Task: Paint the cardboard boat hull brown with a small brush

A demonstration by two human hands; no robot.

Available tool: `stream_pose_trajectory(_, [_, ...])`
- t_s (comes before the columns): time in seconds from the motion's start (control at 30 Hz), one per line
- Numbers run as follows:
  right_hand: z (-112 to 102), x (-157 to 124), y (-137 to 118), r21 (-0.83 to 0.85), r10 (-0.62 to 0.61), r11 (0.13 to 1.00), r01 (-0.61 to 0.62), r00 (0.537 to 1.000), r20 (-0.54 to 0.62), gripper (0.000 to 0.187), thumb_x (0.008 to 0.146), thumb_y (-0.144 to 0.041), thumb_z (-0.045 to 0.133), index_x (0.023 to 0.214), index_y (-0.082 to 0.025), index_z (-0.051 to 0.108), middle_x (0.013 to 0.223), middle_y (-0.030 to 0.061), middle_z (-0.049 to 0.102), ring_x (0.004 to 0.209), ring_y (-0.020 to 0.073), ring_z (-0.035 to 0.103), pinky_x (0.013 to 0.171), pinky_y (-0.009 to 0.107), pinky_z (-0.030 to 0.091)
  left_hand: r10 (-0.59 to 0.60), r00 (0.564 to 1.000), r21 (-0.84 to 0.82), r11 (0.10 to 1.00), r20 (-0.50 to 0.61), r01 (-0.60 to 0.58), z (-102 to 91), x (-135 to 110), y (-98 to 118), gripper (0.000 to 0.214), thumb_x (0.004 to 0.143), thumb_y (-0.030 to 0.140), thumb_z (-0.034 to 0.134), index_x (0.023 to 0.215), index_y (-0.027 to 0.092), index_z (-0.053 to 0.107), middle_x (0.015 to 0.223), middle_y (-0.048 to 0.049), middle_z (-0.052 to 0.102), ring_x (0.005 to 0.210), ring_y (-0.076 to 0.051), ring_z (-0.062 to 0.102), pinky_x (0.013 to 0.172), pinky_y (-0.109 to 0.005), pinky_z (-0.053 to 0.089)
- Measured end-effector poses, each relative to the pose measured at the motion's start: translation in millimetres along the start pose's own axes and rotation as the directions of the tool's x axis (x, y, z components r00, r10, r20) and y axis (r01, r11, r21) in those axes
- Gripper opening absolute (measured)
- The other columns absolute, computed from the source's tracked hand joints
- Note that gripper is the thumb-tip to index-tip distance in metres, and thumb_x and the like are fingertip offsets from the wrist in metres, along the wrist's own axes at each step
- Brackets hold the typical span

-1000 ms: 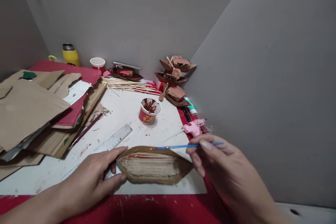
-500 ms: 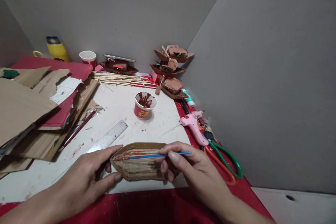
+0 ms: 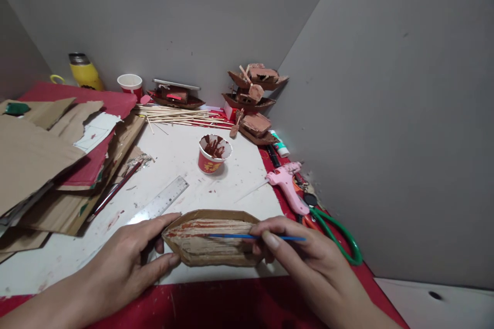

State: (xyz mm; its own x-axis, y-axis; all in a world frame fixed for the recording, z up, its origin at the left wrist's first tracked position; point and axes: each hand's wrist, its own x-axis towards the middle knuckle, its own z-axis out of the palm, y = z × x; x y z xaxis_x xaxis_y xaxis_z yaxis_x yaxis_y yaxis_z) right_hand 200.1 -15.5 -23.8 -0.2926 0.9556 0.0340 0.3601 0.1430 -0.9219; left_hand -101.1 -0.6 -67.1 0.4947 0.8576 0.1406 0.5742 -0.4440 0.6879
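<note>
Boat point(image 3: 208, 249): streaked red-brown inside along far side, bare nearer; gripped at one tip by left hand point(image 3: 133, 248). Brush point(image 3: 233, 236): pinched in right hand point(image 3: 301, 252).

brush point(image 3: 231, 236): blue | boat point(image 3: 216, 248): tan, reddish-brown streaks | cup point(image 3: 210, 164): red, yellow motif | glue gun point(image 3: 286, 187): pink

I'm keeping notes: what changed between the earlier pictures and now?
The right hand moved the blue brush from the far side of the boat to inside its left end, then rightward; more reddish-brown paint shows there. The left hand still holds that end; the paper cup stayed put.
</note>
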Motion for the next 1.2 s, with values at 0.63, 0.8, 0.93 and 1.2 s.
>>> stream_pose_trajectory(0.63, [6,1,4,-0.213,-0.201,0.957,0.199,0.98,0.011,0.017,0.101,-0.021,0.048,0.101,-0.026,0.064,0.087,0.0006,0.07,0.077,0.0125,0.067,0.068,0.019,0.052,0.013,0.999,-0.034,0.999,-0.041,-0.014,-1.5,1,4,0.049,0.088,0.032,0.064,0.135,0.033,0.052,0.122,0.0016,0.073,0.105,-0.018,0.071,0.089,-0.022,0.056])
stream_pose_trajectory(0.8, [8,-1,5,-0.205,-0.304,0.933,0.297,0.953,-0.004,0.022,0.099,-0.015,0.048,0.111,-0.031,0.06,0.096,-0.0007,0.071,0.088,0.0125,0.069,0.076,0.018,0.054,0.028,0.999,-0.001,1.0,-0.019,-0.028,-1.6,1,2,0.051,0.089,0.031,0.064,0.137,0.033,0.048,0.123,0.0021,0.072,0.106,-0.016,0.071,0.089,-0.02,0.055])
stream_pose_trajectory(0.93, [14,3,8,-0.228,-0.405,0.888,0.4,0.914,0.028,0.03,0.096,-0.011,0.053,0.118,-0.03,0.057,0.104,0.0011,0.072,0.096,0.0144,0.07,0.085,0.021,0.055,0.032,0.999,-0.002,0.999,-0.019,-0.032,0.0,-1,0,0.052,0.09,0.031,0.063,0.139,0.034,0.046,0.124,0.0018,0.071,0.107,-0.017,0.07,0.09,-0.021,0.055])
stream_pose_trajectory(1.2, [3,-1,1,-0.354,-0.36,0.866,0.354,0.931,0.051,0.025,0.096,-0.012,0.048,0.112,-0.029,0.056,0.094,0.0025,0.072,0.083,0.0167,0.071,0.068,0.023,0.055,0.008,1.0,-0.009,1.0,-0.004,-0.008,-2.6,-1,4,0.049,0.09,0.033,0.063,0.137,0.033,0.048,0.124,0.0019,0.072,0.107,-0.017,0.07,0.09,-0.022,0.055])
